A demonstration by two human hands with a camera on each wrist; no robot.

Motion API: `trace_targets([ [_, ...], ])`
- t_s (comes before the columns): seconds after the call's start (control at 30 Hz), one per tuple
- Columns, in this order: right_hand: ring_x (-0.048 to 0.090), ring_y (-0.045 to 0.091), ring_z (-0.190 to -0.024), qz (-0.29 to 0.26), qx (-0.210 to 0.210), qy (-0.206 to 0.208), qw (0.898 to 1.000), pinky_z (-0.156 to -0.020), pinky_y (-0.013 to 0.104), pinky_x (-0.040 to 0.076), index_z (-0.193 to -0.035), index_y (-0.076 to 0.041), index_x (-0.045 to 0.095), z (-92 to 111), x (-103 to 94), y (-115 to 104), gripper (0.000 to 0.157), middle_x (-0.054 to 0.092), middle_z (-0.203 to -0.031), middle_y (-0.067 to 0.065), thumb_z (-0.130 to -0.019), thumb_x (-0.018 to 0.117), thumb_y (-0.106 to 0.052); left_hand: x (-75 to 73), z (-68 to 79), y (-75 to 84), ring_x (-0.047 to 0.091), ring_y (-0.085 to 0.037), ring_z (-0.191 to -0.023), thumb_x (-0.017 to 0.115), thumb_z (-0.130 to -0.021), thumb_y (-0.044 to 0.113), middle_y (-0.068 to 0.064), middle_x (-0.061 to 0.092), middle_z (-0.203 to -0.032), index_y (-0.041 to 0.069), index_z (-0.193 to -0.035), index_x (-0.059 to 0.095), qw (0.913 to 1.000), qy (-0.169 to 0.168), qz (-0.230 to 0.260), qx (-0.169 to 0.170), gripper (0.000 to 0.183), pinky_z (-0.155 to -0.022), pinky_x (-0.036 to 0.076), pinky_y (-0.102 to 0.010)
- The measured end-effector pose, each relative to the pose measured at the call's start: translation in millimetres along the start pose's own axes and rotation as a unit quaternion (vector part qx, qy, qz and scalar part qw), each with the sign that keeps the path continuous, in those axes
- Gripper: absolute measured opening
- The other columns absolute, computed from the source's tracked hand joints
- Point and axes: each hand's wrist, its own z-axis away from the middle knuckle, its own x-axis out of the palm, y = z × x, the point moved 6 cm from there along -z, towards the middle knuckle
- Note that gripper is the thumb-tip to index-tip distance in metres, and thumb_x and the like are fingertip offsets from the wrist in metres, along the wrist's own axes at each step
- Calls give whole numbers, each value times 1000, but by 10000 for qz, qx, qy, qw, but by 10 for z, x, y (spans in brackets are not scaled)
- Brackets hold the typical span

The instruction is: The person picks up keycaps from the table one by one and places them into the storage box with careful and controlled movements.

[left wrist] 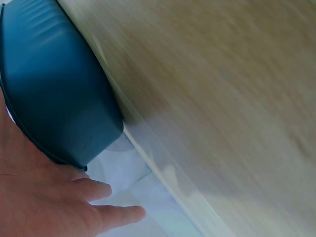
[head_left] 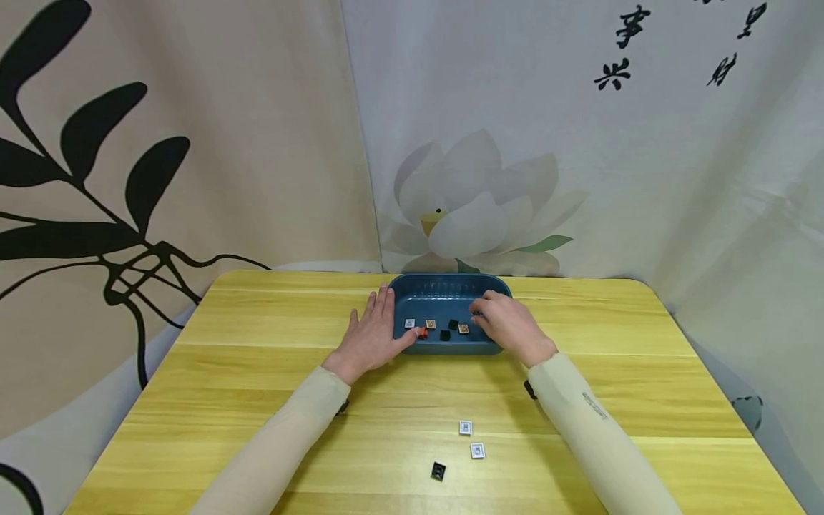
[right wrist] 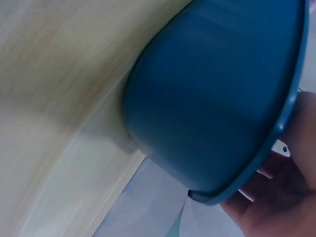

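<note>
A blue rectangular tray (head_left: 450,348) stands near the table's back edge. Inside it lie several small square keycap-like pieces: a white one (head_left: 410,323), tan-centred ones such as this piece (head_left: 463,329), black ones such as this piece (head_left: 445,335), and a red piece (head_left: 423,333). My left hand (head_left: 373,332) rests along the tray's left rim with fingers straight, its thumb reaching over the near corner. My right hand (head_left: 511,325) reaches over the right end, fingers bent down into the tray. In the right wrist view its fingertips are hidden behind the rim; I cannot tell whether they pinch a piece.
On the wooden table (head_left: 257,315) in front of the tray lie two white square pieces (head_left: 477,450) and a black one (head_left: 438,471). A printed curtain (head_left: 290,143) hangs close behind the table's back edge.
</note>
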Motion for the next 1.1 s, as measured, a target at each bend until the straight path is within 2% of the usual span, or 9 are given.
trace_targets([
  [0.27, 66, 26, -92, 70, -58, -225, 9997, -80, 40, 58, -113, -5, 78, -77, 92, 8, 19, 70, -104, 10, -97, 74, -13, -2, 2, 2, 8, -39, -158, 46, -98, 72, -17, 0, -173, -1, -165, 6, 10000, 16, -23, -20, 106, -118, 16, -71],
  [0.6, 66, 26, -92, 2, 74, -496, 9987, -80, 39, 58, -112, -5, 78, -171, 171, 46, 18, 70, -103, 11, -97, 74, -11, 12, 1, -6, 7, -38, -158, 45, -98, 72, -15, -4, -173, 0, -165, 5, 10000, -23, -62, -35, 106, -119, 15, -69],
  [0.93, 70, 27, -99, -209, 325, -878, 9954, -85, 42, 59, -117, -6, 78, -237, 230, 92, 21, 74, -112, 11, -99, 72, -13, 23, -11, -4, 7, -38, -158, 46, -98, 72, -15, -3, -173, 1, -165, 4, 10000, -6, 0, -5, 106, -119, 14, -70],
  [1.1, 72, 28, -105, -220, 376, -839, 9955, -89, 45, 58, -123, -6, 76, -206, 204, 81, 26, 75, -119, 10, -100, 71, -18, 20, -10, -16, 7, -38, -158, 45, -98, 72, -15, -3, -173, 1, -165, 4, 10000, -14, -9, -30, 106, -119, 14, -70],
])
